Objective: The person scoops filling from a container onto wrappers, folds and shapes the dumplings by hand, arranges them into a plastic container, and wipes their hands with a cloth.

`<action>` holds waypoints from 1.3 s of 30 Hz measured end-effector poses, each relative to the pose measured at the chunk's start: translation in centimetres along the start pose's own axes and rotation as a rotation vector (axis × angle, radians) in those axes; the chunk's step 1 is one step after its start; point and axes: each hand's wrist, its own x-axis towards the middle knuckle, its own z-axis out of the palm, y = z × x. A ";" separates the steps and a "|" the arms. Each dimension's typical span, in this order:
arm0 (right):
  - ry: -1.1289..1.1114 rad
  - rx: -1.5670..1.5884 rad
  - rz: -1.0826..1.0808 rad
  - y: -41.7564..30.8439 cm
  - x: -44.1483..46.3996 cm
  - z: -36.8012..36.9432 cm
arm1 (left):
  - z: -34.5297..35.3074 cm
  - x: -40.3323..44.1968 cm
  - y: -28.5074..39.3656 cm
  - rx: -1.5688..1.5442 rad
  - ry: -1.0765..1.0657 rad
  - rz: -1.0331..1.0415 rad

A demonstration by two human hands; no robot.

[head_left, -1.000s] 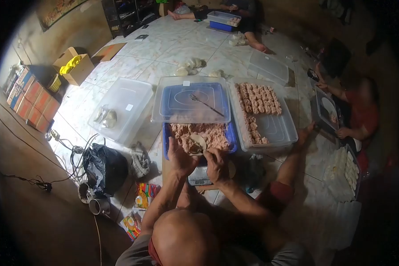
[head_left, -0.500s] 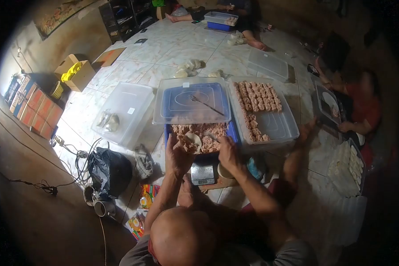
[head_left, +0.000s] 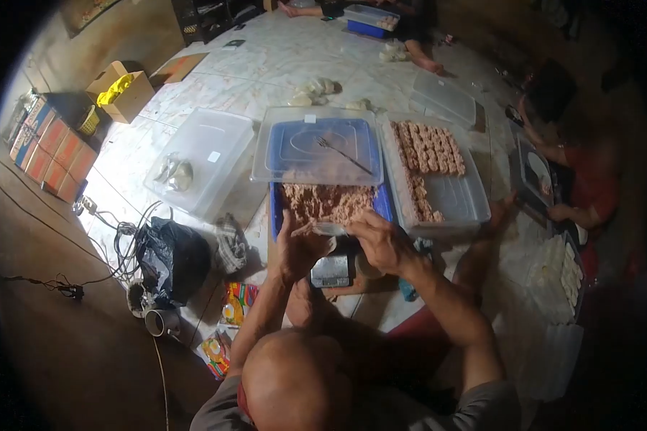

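My left hand (head_left: 298,251) is cupped round a pale wrapper with filling (head_left: 322,229), over the front edge of a blue tub (head_left: 385,208) of minced filling (head_left: 327,202). Beside it, my right hand (head_left: 377,238) has its fingers closed at the wrapper's right side; a thin utensil may be among them, but is too small to tell. A clear lid (head_left: 284,154) with a fork (head_left: 343,155) on it covers the tub's back part. Below my hands sits a small scale (head_left: 330,272). Rows of shaped pieces (head_left: 428,147) lie in a clear tray (head_left: 474,205) on the right.
Another clear lid (head_left: 216,151) with wrappers lies at left. A black bag (head_left: 171,258), a cloth (head_left: 230,244), a mug (head_left: 158,322) and noodle packets (head_left: 237,303) are nearer me. A person in red (head_left: 589,187) sits at right; another person's foot (head_left: 430,65) shows at the back.
My right hand has moved from over the filling in the tub to the wrapper's right side. The wrapper in my left hand is now tilted more edge-on. The view has shifted slightly.
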 end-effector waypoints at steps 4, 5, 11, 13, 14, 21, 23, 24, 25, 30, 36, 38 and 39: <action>-0.029 -0.043 0.095 0.4 -0.8 0.1 | 7.1 -0.5 -1.0 0.032 0.225 0.220; -0.002 -0.109 0.131 -0.1 -0.8 -0.3 | 5.7 -0.4 -1.1 0.006 0.144 0.244; 0.170 0.007 0.324 -0.7 -4.7 5.8 | 4.3 0.1 -2.4 -0.015 0.124 0.314; 0.274 0.073 0.337 -2.2 -4.4 5.6 | 5.2 -0.4 -2.3 0.052 0.191 0.332; 0.353 0.104 0.314 -3.7 -4.1 5.5 | 5.2 -0.7 -2.8 0.055 0.207 0.310; 0.183 0.038 0.251 -2.6 -6.6 5.3 | 5.1 -0.3 -1.7 -0.082 0.018 0.050; 0.081 -0.098 0.115 -0.3 -7.4 5.4 | 6.5 -0.5 -1.7 -0.063 0.134 0.107; 0.089 -0.107 0.102 0.1 -6.6 4.5 | 7.0 -0.4 -1.6 -0.050 0.253 0.174; 0.116 -0.103 0.078 0.2 -6.4 4.0 | 5.6 -0.7 -1.6 -0.102 0.156 0.043; 0.106 -0.077 0.185 -0.2 -6.8 2.3 | 6.8 -0.4 -2.8 -0.176 0.031 0.016; 0.190 -0.007 0.149 1.9 -8.4 3.6 | 4.6 -0.2 -2.9 -0.019 0.118 -0.026; 0.379 0.274 0.355 2.0 -9.2 4.6 | 5.5 0.1 -2.6 -0.012 0.068 0.173; 0.458 0.544 0.527 0.6 -8.9 4.3 | 7.9 -0.5 -2.2 -0.018 0.049 0.163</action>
